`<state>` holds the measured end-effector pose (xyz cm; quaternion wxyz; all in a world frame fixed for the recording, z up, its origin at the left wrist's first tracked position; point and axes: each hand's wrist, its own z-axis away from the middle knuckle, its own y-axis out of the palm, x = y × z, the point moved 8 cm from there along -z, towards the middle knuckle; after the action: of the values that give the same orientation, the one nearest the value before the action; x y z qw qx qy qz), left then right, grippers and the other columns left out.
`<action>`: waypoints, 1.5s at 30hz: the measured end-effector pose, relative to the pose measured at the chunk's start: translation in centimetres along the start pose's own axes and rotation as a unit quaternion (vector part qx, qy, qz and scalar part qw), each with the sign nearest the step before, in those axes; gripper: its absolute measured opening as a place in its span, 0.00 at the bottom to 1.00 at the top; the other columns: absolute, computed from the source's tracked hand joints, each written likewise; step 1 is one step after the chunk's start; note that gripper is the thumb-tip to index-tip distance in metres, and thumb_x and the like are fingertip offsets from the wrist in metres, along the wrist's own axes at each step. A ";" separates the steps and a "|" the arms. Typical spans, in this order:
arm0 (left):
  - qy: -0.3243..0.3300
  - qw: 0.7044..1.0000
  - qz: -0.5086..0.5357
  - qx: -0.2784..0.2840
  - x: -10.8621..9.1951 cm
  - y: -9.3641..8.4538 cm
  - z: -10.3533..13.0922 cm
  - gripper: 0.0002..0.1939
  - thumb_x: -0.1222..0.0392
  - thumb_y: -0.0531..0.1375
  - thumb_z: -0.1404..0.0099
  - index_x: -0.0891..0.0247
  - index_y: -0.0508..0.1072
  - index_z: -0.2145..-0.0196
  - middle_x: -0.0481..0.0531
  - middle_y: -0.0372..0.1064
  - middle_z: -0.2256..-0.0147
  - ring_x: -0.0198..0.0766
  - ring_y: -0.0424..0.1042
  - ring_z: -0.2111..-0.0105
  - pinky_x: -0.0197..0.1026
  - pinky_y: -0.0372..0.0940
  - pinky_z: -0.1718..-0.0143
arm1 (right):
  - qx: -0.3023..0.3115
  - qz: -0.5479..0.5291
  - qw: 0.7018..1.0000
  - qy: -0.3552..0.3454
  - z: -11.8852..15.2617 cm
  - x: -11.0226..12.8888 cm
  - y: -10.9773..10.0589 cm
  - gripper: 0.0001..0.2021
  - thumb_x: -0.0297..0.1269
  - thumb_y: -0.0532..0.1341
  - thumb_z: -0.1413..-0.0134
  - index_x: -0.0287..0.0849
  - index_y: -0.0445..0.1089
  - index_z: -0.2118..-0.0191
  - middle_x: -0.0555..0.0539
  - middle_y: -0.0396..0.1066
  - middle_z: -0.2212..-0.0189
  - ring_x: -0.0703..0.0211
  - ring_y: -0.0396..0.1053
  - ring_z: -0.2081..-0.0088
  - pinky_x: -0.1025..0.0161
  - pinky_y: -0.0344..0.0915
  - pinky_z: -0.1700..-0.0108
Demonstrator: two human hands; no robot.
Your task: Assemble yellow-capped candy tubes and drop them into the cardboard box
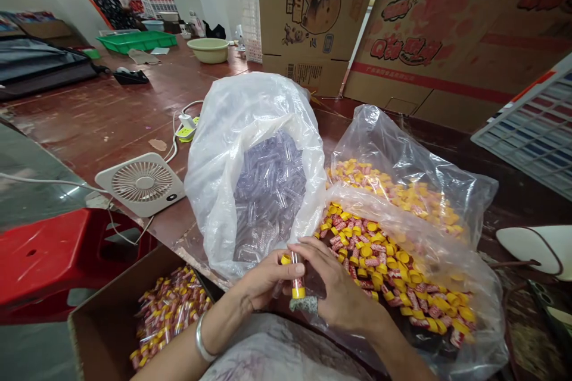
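Observation:
Between my hands, in front of the bags, stands a small clear plastic tube (297,274) with a red-and-white printed piece inside and a yellow cap at its lower end. My left hand (266,277) pinches it from the left; a second yellow cap (285,259) shows by its fingers. My right hand (335,283) closes on the tube from the right, fingertips at its upper end. A grey-green speckled wrap (304,305) sits at a right-hand finger. Beyond is a white bag (214,190) of clear tubes (270,181); right of it, a clear bag (487,309) holds yellow-capped printed pieces (379,250).
A cardboard box (96,333) of filled tubes (167,309) stands low left, beside a red stool (40,256). A small fan (143,184) and power strip (186,129) lie left. Large cartons (308,12) rise behind. A person (111,3) sits far back left.

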<state>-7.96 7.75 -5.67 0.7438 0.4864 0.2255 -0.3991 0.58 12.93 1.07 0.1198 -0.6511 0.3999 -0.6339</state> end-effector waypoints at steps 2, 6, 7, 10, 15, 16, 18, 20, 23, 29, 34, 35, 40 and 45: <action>0.057 0.989 -0.126 -0.061 -2.4 -1.6 0.3 0.23 0.47 0.74 0.55 0.64 0.68 0.75 0.44 0.63 0.79 0.30 0.61 0.78 0.34 0.55 0.74 | -0.007 0.023 1.000 0.017 0.5 -1.0 -0.7 0.44 0.46 0.72 0.49 0.47 0.54 0.29 0.39 0.61 0.33 0.42 0.57 0.31 0.44 0.60 0.33; 0.153 0.774 -0.534 -0.304 -10.4 -5.7 2.5 0.08 0.56 0.63 0.39 0.62 0.74 0.65 0.50 0.73 0.71 0.40 0.72 0.70 0.37 0.59 0.68 | -0.146 0.109 0.974 0.134 2.2 -5.7 -4.6 0.21 0.35 0.62 0.39 0.46 0.68 0.40 0.41 0.73 0.43 0.46 0.70 0.41 0.47 0.68 0.40; 0.133 0.694 -0.615 -0.349 -11.8 -6.5 2.7 0.08 0.56 0.61 0.36 0.62 0.75 0.62 0.53 0.75 0.69 0.43 0.75 0.67 0.39 0.61 0.66 | -0.157 0.135 0.965 0.158 2.5 -6.6 -4.9 0.16 0.30 0.59 0.38 0.45 0.72 0.46 0.42 0.76 0.48 0.48 0.73 0.46 0.49 0.69 0.43; 0.014 0.542 -0.752 -0.376 -12.8 -8.2 1.5 0.13 0.54 0.57 0.31 0.65 0.75 0.56 0.62 0.79 0.63 0.53 0.78 0.61 0.43 0.63 0.64 | -0.081 0.188 0.959 0.196 1.9 -7.7 -2.7 0.18 0.20 0.55 0.44 0.45 0.74 0.54 0.45 0.78 0.55 0.53 0.76 0.52 0.56 0.70 0.48; -0.042 0.516 -0.777 -0.359 -11.2 -9.0 -0.4 0.17 0.55 0.55 0.29 0.70 0.71 0.50 0.69 0.79 0.60 0.57 0.79 0.58 0.46 0.65 0.63 | 0.022 0.265 0.930 0.255 0.1 -7.3 1.7 0.18 0.20 0.59 0.48 0.45 0.74 0.54 0.45 0.76 0.55 0.55 0.76 0.57 0.64 0.68 0.57; -0.033 0.525 -0.769 -0.362 -11.1 -9.1 -0.2 0.17 0.56 0.56 0.29 0.70 0.71 0.49 0.67 0.79 0.60 0.56 0.79 0.59 0.46 0.65 0.63 | 0.020 0.264 0.930 0.255 -0.1 -7.2 2.1 0.17 0.20 0.59 0.47 0.45 0.74 0.55 0.46 0.75 0.55 0.56 0.76 0.58 0.64 0.67 0.57; 0.002 0.565 -0.741 -0.362 -10.9 -9.3 0.6 0.19 0.57 0.58 0.32 0.67 0.70 0.46 0.61 0.80 0.62 0.53 0.79 0.60 0.44 0.65 0.63 | 0.005 0.240 0.940 0.243 -0.2 -7.1 2.5 0.16 0.20 0.59 0.46 0.46 0.74 0.56 0.47 0.75 0.55 0.57 0.76 0.57 0.64 0.66 0.57; 0.048 0.630 -0.695 -0.343 -10.7 -9.2 1.6 0.19 0.56 0.60 0.35 0.62 0.73 0.47 0.55 0.80 0.65 0.48 0.78 0.62 0.41 0.63 0.64 | -0.020 0.210 0.949 0.234 0.1 -7.2 2.6 0.14 0.21 0.60 0.46 0.46 0.75 0.58 0.48 0.76 0.56 0.57 0.76 0.56 0.64 0.66 0.57; 0.097 0.726 -0.616 -0.291 -9.5 -8.6 2.5 0.17 0.53 0.61 0.37 0.60 0.78 0.53 0.49 0.77 0.71 0.43 0.75 0.69 0.40 0.62 0.66 | -0.058 0.204 0.950 0.229 0.4 -7.4 2.8 0.08 0.27 0.63 0.44 0.44 0.74 0.59 0.46 0.76 0.60 0.54 0.75 0.58 0.62 0.66 0.56; 0.142 0.807 -0.526 -0.227 -7.1 -6.1 2.7 0.16 0.55 0.64 0.42 0.62 0.81 0.57 0.51 0.79 0.66 0.41 0.73 0.69 0.39 0.63 0.64 | -0.092 0.204 0.949 0.221 0.3 -7.8 3.6 0.12 0.20 0.64 0.53 0.42 0.72 0.63 0.45 0.75 0.63 0.50 0.75 0.58 0.59 0.69 0.56; 0.098 0.868 -0.462 -0.154 -5.0 -3.7 2.4 0.16 0.55 0.66 0.44 0.64 0.82 0.59 0.46 0.67 0.78 0.35 0.62 0.76 0.35 0.56 0.72 | -0.258 -0.040 0.953 0.156 1.8 -7.2 -0.9 0.03 0.28 0.63 0.43 0.43 0.69 0.65 0.43 0.77 0.58 0.53 0.77 0.56 0.58 0.74 0.55; 0.088 0.881 -0.445 -0.132 -4.5 -3.0 2.3 0.16 0.55 0.67 0.44 0.65 0.81 0.58 0.44 0.64 0.79 0.34 0.60 0.77 0.35 0.54 0.73 | -0.294 -0.093 0.940 0.145 2.2 -6.9 -1.9 0.02 0.32 0.64 0.41 0.44 0.70 0.64 0.42 0.77 0.55 0.53 0.77 0.54 0.58 0.75 0.54; 0.066 0.944 -0.321 -0.040 -2.8 -0.4 1.6 0.18 0.50 0.68 0.42 0.66 0.79 0.60 0.43 0.59 0.78 0.30 0.54 0.78 0.34 0.50 0.76 | -0.285 -0.126 0.948 0.071 2.0 -3.1 -3.5 0.11 0.35 0.65 0.38 0.46 0.73 0.51 0.44 0.79 0.55 0.55 0.79 0.53 0.58 0.77 0.50; 0.075 0.978 -0.195 -0.027 -2.3 -0.3 1.2 0.18 0.50 0.72 0.46 0.66 0.78 0.65 0.46 0.64 0.75 0.32 0.59 0.75 0.34 0.55 0.71 | -0.179 0.016 0.983 -0.020 1.6 -0.3 -1.7 0.21 0.35 0.63 0.37 0.47 0.69 0.40 0.42 0.76 0.46 0.50 0.74 0.44 0.52 0.72 0.41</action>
<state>-9.60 7.42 -3.64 0.6459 0.4411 0.3815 -0.4927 2.68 13.69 1.69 0.0197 -0.6682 0.5150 -0.5366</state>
